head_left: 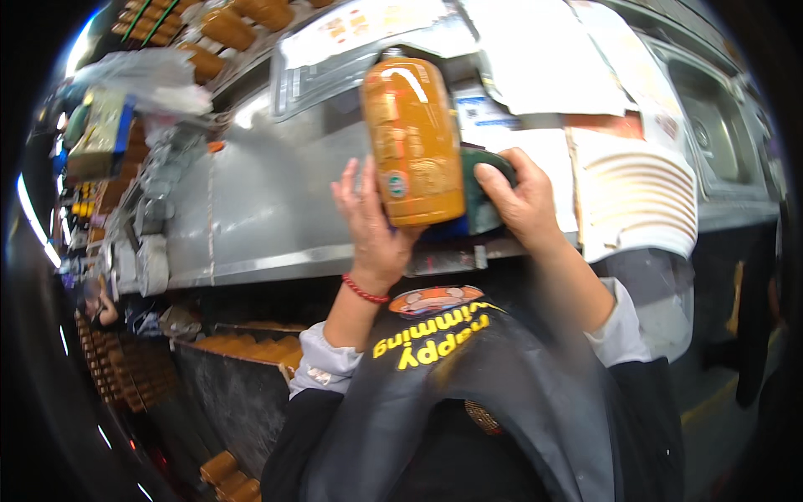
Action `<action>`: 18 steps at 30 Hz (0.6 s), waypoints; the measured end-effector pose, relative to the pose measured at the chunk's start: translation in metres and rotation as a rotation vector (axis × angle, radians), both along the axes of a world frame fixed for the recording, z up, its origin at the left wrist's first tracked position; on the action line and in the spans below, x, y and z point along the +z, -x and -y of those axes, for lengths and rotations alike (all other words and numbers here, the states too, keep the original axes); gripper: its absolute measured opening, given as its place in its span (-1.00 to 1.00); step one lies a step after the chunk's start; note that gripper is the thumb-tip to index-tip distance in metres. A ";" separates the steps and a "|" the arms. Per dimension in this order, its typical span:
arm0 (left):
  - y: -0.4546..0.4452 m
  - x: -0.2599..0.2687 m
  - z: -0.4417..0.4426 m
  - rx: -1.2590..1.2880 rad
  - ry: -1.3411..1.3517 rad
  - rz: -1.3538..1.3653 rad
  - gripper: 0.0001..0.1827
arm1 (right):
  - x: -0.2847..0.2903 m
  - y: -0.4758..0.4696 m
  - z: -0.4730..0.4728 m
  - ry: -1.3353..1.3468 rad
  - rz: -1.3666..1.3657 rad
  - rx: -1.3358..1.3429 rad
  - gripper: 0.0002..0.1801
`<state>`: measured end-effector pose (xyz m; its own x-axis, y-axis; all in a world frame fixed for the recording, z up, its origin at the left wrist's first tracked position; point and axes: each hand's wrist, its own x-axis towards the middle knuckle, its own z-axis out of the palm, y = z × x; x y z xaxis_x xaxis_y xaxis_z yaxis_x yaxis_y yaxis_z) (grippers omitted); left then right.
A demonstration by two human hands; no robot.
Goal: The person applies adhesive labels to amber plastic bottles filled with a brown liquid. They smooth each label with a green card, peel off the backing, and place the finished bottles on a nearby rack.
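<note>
A brown glazed bottle with a shiny surface, printed marks and a round green label stands out in the middle of the view, its neck pointing away from me. My left hand supports it at the lower left side, fingers spread along it. In my right hand is a dark green rounded object, gripped between thumb and fingers beside the bottle's lower right side. Whether that object touches the bottle is hard to tell. Something dark blue shows beneath the bottle's base, mostly hidden.
Under my hands runs a steel worktable. A clear plastic tray holding printed sheets lies at the back. White sheets and a white layered stack are to the right, before a steel sink. Brown bottles lie back left.
</note>
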<state>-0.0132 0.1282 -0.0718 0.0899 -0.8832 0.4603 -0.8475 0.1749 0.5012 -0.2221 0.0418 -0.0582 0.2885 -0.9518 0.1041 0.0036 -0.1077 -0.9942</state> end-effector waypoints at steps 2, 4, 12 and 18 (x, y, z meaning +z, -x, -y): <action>-0.001 -0.001 -0.001 0.016 0.013 0.020 0.12 | 0.004 0.007 -0.002 0.004 0.024 -0.004 -0.75; -0.001 0.012 0.000 0.006 0.029 0.067 0.12 | 0.013 0.024 -0.007 0.058 0.075 -0.016 -0.74; 0.034 0.043 -0.003 -0.068 0.216 0.210 -0.13 | 0.058 0.180 -0.042 0.317 -0.453 -0.294 -0.68; 0.108 0.047 -0.005 -0.479 0.157 0.127 -0.73 | 0.025 0.211 -0.046 0.727 -0.975 -0.130 -0.62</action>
<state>-0.1216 0.1330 -0.0249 -0.3721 -0.7314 0.5715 -0.7065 0.6225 0.3367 -0.4327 0.0874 -0.0336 0.4497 -0.7896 0.4175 -0.7616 -0.5832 -0.2826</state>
